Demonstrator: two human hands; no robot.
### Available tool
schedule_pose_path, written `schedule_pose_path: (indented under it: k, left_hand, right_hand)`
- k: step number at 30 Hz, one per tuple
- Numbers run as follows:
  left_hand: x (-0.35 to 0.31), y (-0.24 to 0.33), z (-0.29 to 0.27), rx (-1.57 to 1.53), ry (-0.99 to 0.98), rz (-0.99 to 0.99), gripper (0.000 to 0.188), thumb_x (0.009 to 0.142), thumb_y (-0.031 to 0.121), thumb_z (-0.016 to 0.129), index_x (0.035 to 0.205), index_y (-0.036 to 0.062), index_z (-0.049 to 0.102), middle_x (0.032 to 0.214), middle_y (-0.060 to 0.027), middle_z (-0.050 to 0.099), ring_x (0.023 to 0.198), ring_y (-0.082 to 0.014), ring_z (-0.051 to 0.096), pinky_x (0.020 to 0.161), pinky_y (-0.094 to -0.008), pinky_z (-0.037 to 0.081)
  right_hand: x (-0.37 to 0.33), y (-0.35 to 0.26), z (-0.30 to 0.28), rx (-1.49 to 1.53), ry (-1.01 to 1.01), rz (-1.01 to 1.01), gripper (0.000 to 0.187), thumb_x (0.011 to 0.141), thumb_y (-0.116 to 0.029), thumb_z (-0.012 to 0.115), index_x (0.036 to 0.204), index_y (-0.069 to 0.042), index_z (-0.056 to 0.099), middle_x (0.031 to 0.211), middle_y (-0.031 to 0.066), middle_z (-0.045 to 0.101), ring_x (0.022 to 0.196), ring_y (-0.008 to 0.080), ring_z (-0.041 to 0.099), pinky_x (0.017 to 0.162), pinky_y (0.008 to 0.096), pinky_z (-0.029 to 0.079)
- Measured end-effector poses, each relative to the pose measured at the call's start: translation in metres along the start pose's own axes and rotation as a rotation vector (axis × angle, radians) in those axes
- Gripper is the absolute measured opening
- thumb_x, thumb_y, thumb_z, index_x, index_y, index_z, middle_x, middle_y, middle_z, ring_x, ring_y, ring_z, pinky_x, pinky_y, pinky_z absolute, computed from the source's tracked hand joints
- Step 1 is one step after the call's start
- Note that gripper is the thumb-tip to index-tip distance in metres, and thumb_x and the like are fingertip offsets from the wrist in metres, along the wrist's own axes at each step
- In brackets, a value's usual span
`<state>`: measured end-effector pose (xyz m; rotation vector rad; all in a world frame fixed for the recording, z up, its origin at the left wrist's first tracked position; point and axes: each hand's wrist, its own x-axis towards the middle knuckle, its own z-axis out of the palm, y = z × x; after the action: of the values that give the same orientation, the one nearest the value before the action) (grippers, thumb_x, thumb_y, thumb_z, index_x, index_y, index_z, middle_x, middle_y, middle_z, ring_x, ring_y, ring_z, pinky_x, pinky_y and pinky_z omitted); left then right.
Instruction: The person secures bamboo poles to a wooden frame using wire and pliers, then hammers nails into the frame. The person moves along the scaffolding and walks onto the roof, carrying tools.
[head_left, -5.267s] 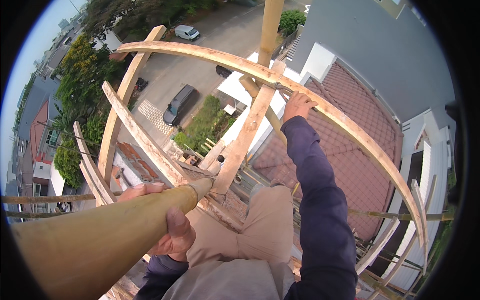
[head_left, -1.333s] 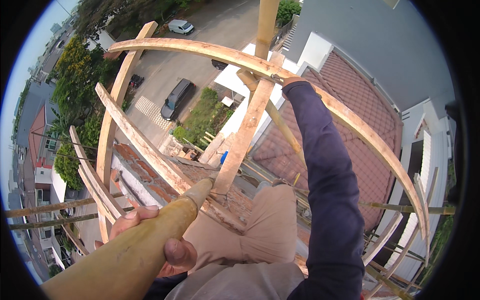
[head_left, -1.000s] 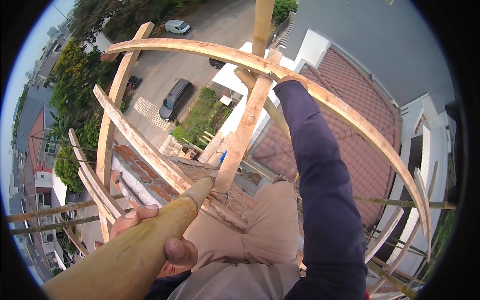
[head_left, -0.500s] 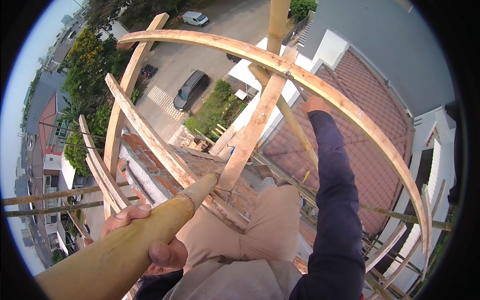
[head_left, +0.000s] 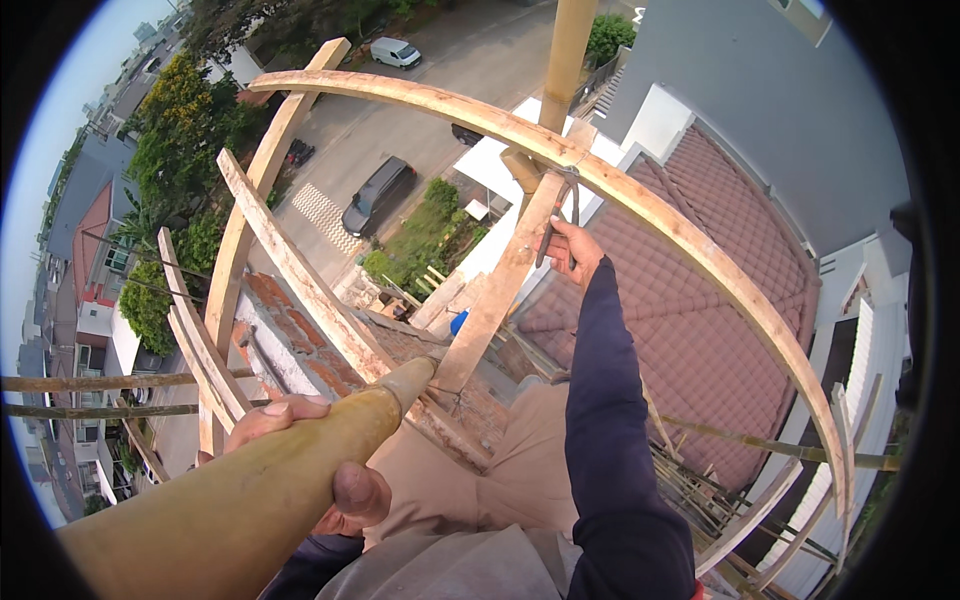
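A bamboo pole at lower left is clasped by the left hand; pincers below the curved plank at upper centre are gripped by the right hand; open air lies beyond.

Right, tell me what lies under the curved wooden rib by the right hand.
Far below the curved wooden rib lies a red tiled roof. The right hand and its pincers hide the joint beneath.

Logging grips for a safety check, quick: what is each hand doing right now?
Left hand: closed around the thick bamboo pole.
Right hand: closed on a dark metal tool, probably pincers, at the curved wooden beam.
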<state>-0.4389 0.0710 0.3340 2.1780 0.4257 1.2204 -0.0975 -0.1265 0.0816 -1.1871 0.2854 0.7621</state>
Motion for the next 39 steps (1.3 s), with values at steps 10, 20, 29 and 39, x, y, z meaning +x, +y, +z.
schedule_pose_path:
  k: [10, 20, 29, 39]
  left_hand:
    - [0.024, 0.012, -0.012, 0.235, -0.357, 0.278, 0.072, 0.086, 0.059, 0.062, 0.12, 0.0004, 0.039, 0.112, -0.0111, 0.042, 0.091, -0.0227, 0.053, 0.081, -0.0355, 0.046]
    - [-0.01, -0.009, 0.005, -0.019, 0.127, 0.094, 0.087, 0.089, 0.055, 0.057, 0.145, 0.0022, 0.016, 0.119, -0.0135, 0.042, 0.091, -0.0234, 0.052, 0.082, -0.038, 0.045]
    - [-0.004, -0.006, 0.018, -0.155, 0.233, 0.12, 0.085, 0.091, 0.05, 0.055, 0.149, 0.0058, 0.012, 0.121, -0.0148, 0.042, 0.09, -0.0233, 0.052, 0.083, -0.0381, 0.043]
    - [0.004, -0.007, 0.001, 0.108, 0.008, 0.291, 0.065, 0.093, 0.044, 0.048, 0.13, -0.0066, 0.033, 0.109, -0.0167, 0.049, 0.085, -0.0212, 0.059, 0.082, -0.033, 0.047]
  right_hand:
    - [-0.008, -0.031, -0.032, -0.292, 0.034, 0.117, 0.037, 0.1, -0.041, 0.049, 0.105, -0.004, 0.055, 0.096, 0.0138, 0.068, 0.081, 0.0155, 0.068, 0.04, 0.0213, 0.031]
    - [-0.008, -0.057, -0.087, -0.449, -0.105, 0.152, 0.036, 0.099, -0.039, 0.053, 0.102, -0.004, 0.06, 0.09, 0.0129, 0.069, 0.078, 0.0152, 0.069, 0.037, 0.0187, 0.03]
    - [0.021, 0.034, -0.025, 0.394, -0.371, -0.134, 0.033, 0.101, -0.037, 0.051, 0.105, -0.004, 0.058, 0.093, 0.0097, 0.066, 0.082, 0.018, 0.066, 0.041, 0.023, 0.038]
    - [0.02, 0.039, 0.011, 0.15, -0.09, -0.087, 0.047, 0.098, -0.044, 0.053, 0.123, -0.005, 0.055, 0.108, 0.0099, 0.067, 0.102, 0.021, 0.065, 0.072, 0.0363, 0.055]
